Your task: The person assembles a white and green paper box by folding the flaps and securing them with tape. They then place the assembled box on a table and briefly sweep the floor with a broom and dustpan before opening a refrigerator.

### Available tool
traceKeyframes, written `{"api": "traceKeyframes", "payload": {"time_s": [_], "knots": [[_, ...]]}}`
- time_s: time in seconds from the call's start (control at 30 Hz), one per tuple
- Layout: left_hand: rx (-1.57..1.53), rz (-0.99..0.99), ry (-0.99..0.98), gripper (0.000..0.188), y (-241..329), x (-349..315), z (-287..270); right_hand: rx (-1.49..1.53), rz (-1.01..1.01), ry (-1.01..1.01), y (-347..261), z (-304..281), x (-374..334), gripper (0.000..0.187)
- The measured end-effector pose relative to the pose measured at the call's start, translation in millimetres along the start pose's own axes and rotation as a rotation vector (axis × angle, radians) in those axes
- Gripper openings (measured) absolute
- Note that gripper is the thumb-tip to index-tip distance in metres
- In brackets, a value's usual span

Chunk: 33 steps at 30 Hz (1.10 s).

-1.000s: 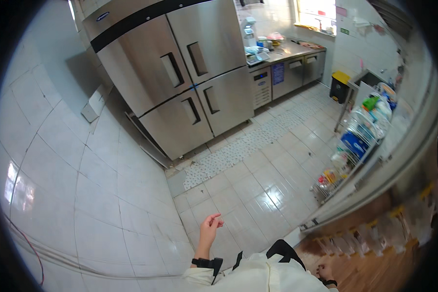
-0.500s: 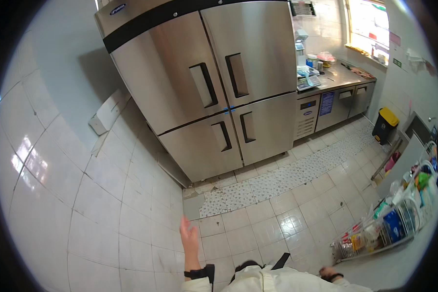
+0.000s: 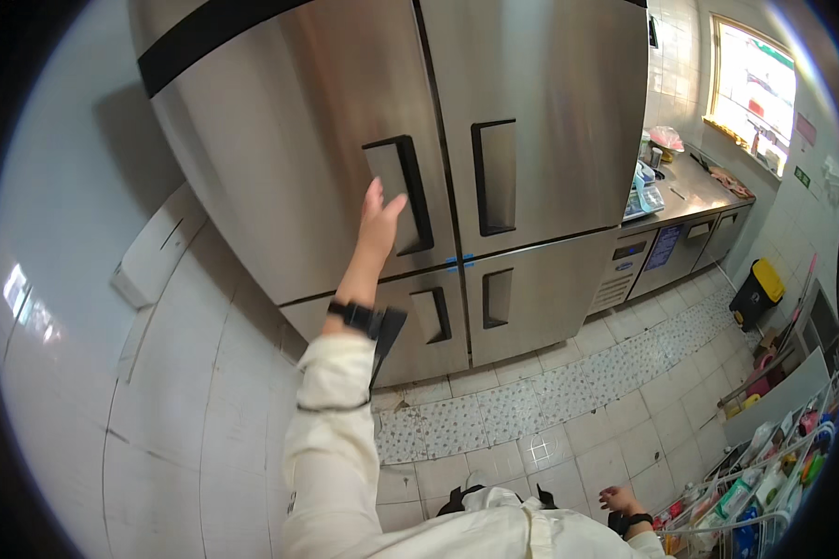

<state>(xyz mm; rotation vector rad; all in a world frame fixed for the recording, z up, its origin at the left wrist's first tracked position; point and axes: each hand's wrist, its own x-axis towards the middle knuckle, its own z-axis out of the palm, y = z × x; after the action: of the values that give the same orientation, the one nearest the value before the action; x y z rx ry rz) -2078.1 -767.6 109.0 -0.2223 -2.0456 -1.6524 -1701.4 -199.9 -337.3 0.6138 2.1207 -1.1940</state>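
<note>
My left hand point(image 3: 379, 222) is raised in front of a tall stainless steel refrigerator point(image 3: 280, 158) with four doors. Its fingers are stretched out and apart, and nothing is in them. Nearest to it is the black-edged recessed handle point(image 3: 418, 196) of the upper left door; whether the fingertips touch the door I cannot tell. All the doors in view are closed. A black band with a dark flat piece circles my left wrist. Low at the right, my right hand point(image 3: 615, 499) hangs beside my body, its fingers loosely apart and holding nothing visible.
A white wire rack point(image 3: 774, 512) full of packets stands at lower right. Beyond the refrigerator is a steel counter point(image 3: 694, 191) with a scale point(image 3: 643, 197) on it. A black bin with a yellow lid point(image 3: 767, 278) stands by the right wall. White tiled wall point(image 3: 168, 438) runs along my left.
I have come nearer the refrigerator. My left arm has risen from low by my body, forward to the upper left door's handle. My right hand stays low.
</note>
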Motion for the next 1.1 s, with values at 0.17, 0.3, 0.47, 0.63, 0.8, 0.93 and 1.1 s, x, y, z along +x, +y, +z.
{"api": "traceKeyframes", "payload": {"time_s": [0.17, 0.3, 0.47, 0.63, 0.8, 0.93, 1.1], "knots": [[0.379, -0.219, 0.056, 0.073, -34, 117, 79, 0.396, -0.044, 0.107, -40, 6, -13, 0.027], [0.202, -0.150, 0.318, 0.048, -66, 159, 87, 0.460, -0.034, 0.201, -85, -20, 18, 0.024], [0.228, -0.035, 0.465, 0.068, -88, 151, 67, 0.346, -0.329, 0.117, -207, -57, 104, 0.024], [0.011, 0.039, 0.327, 0.070, -57, 19, 68, 0.490, -0.617, -0.306, -439, -79, 115, 0.026], [-0.124, 0.151, 0.267, 0.057, -43, -176, -38, 0.334, -1.063, -0.844, -642, -29, 87, 0.036], [0.020, 0.008, 0.743, 0.061, -44, -315, -120, 0.491, -1.253, -1.003, -770, 23, 55, 0.046], [1.211, 0.058, 1.295, 0.083, 44, -256, -62, 1.101, -0.834, -0.979, -920, 88, 55, 0.027]]}}
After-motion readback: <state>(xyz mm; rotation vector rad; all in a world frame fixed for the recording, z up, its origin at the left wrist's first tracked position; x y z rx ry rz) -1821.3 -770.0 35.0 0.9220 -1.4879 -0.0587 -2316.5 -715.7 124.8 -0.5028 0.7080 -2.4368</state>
